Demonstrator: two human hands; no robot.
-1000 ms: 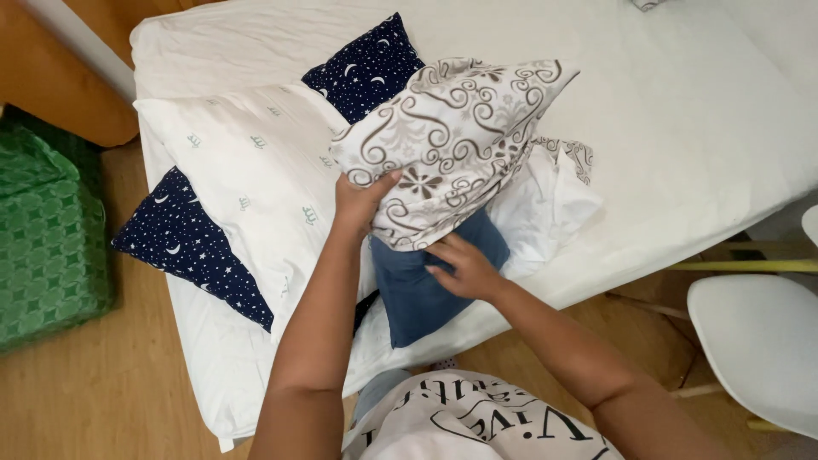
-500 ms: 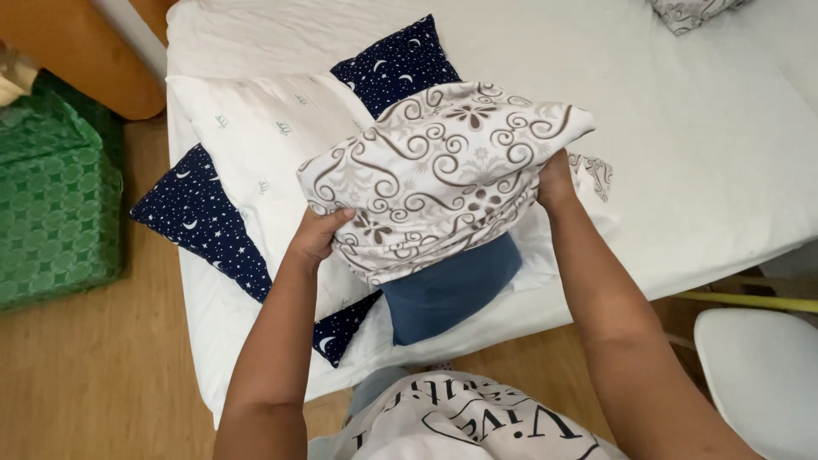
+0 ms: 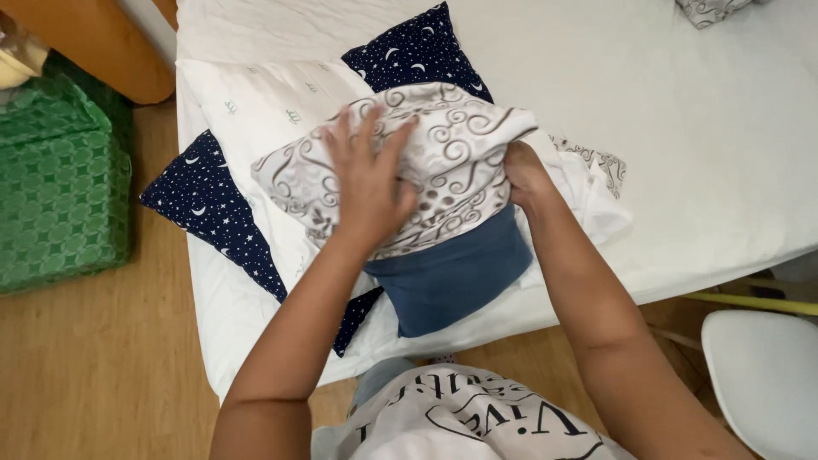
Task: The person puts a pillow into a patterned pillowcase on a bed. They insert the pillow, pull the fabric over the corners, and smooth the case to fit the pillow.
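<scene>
Your left hand has shifted from the left edge to lie flat, fingers spread, atop the white pillow with brown swirl print, right hand still pinching its right edge, folding it down over the blue cushion at the white bed's near side.

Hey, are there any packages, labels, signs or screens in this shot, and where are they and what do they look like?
No screens, signs or labels show.
Green box: on the wooden floor left of the bed, blocky, covered in green diamond-patterned wrap.
Shirt print: bottom centre on the person's white top, black lettering and line art.
</scene>
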